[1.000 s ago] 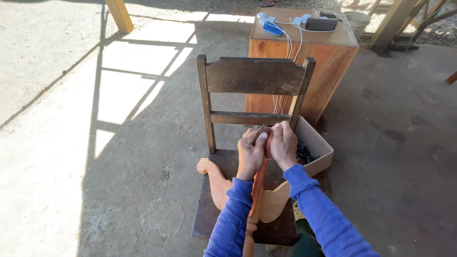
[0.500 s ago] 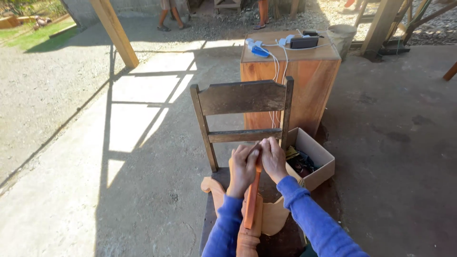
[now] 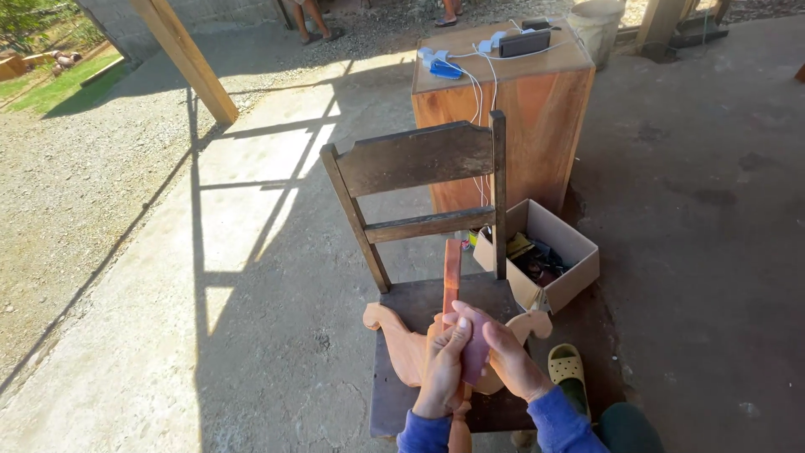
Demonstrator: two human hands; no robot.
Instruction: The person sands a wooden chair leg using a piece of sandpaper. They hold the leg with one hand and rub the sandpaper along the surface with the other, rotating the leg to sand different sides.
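Reddish sandpaper piece [image 3: 475,352] pinched between left hand [image 3: 443,373] and right hand [image 3: 510,361], against upright wooden slat [image 3: 452,277] over scroll-cut wooden panel [image 3: 402,344] on dark chair [image 3: 419,168]. Open tan cardboard box [image 3: 549,252] just right, beside wooden cabinet [image 3: 503,126].

Two bare hands, left hand [image 3: 442,375] and right hand [image 3: 506,359], without gloves, rings or a watch. Blue long sleeves [image 3: 560,421] on both arms, a soft knit-looking cloth, cuffs ending at the wrists, the right one slightly bunched. Short, unpainted fingernails. Dark greenish trouser leg [image 3: 627,426] at the lower right. Pale yellow-green clog-type sandal [image 3: 568,367] with round holes over the toe, just beside that leg. Nothing more of the body in view.
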